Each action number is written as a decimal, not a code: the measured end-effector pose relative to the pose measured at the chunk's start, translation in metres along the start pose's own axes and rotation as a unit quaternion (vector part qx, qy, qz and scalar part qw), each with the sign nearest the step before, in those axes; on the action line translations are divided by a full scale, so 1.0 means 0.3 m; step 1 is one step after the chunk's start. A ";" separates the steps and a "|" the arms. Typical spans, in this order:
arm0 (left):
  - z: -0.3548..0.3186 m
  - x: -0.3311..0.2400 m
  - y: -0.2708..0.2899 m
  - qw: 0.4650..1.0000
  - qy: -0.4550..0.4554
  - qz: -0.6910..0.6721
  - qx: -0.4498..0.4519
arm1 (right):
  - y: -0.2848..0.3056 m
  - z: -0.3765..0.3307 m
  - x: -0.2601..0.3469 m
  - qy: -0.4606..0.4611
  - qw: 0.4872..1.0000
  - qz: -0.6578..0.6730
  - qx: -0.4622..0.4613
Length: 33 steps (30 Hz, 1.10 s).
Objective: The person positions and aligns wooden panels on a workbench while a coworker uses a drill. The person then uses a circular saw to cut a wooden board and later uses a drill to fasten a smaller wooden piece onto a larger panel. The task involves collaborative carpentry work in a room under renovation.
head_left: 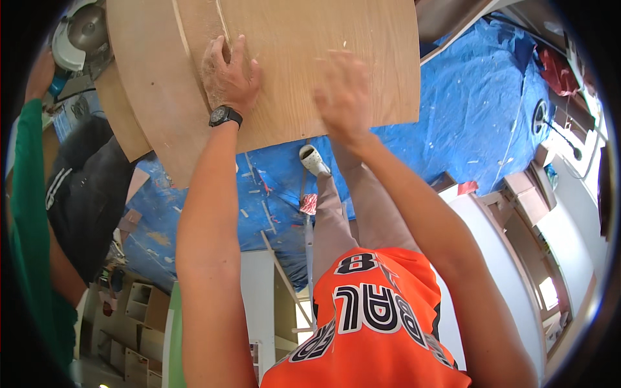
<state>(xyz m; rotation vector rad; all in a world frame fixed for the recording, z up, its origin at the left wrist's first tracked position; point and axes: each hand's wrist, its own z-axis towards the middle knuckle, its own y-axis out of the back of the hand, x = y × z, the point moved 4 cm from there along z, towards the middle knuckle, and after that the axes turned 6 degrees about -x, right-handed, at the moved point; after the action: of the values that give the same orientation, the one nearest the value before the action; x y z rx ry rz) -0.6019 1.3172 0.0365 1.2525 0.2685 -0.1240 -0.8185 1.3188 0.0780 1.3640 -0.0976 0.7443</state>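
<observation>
A large wood-grained plywood panel (291, 77) lies before me. On it, along a seam with thin pale strips (223, 22), rests my left hand (231, 81), its fingers spread and dusty, with a black watch on the wrist. To the right, over the same panel, my right hand (343, 97) is blurred by motion. Its fingers look stretched out, and nothing shows in them; whether it touches the wood I cannot tell. Another narrower wood piece (145, 84) lies along the left side, its edge beside the seam.
At the far left a person in a green sleeve (29, 174) has a hand (40, 74) at a circular saw (81, 35). Blue tarp (466, 97) with scraps covers the floor. A dark cloth-covered shape (90, 187) stands left; cabinet frames (517, 258) stand right.
</observation>
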 end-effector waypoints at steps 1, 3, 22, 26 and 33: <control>0.005 -0.001 -0.001 1.000 -0.002 -0.004 -0.005 | -0.034 0.055 0.060 0.002 0.999 0.049 0.007; 0.006 -0.002 -0.003 1.000 -0.005 -0.003 0.007 | -0.099 0.168 0.179 0.012 0.995 0.099 0.026; -0.050 0.019 0.006 0.998 0.010 0.035 -0.042 | -0.492 0.418 0.537 0.059 0.925 -0.220 0.305; -0.075 0.051 -0.077 0.997 0.059 -0.020 -0.037 | -0.493 0.426 0.548 0.066 0.919 -0.213 0.325; -0.036 0.037 -0.040 0.972 0.091 -0.140 0.168 | -0.500 0.421 0.532 0.080 0.915 -0.253 0.305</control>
<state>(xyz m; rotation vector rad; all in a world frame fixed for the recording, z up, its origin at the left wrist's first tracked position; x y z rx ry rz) -0.5954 1.3243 0.0194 1.5596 0.6028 -0.3086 -0.5713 1.2694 0.0573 1.8070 0.6496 0.4484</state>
